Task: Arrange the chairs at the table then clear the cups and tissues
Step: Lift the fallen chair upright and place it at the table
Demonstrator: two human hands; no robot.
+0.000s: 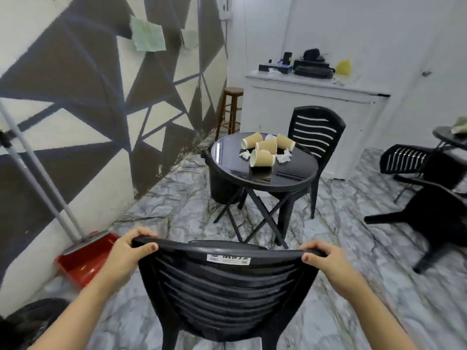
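A black slatted plastic chair [225, 289] stands right in front of me, its back toward me. My left hand [129, 251] grips the left top corner of its backrest and my right hand [326, 258] grips the right top corner. Ahead stands a round black glass-topped table [227, 162]. On it lie several tan paper cups [262, 157] tipped on their sides, with crumpled white tissues [284, 156] among them. A second black chair [316, 130] is tucked at the table's far side.
A black bin [219, 183] sits under the table's left edge. Two more black chairs [424, 213] stand at the right, near another table [449, 137]. A red dustpan [86, 258] and broom lean on the patterned left wall. A wooden stool [231, 109] and white counter [316, 97] stand behind.
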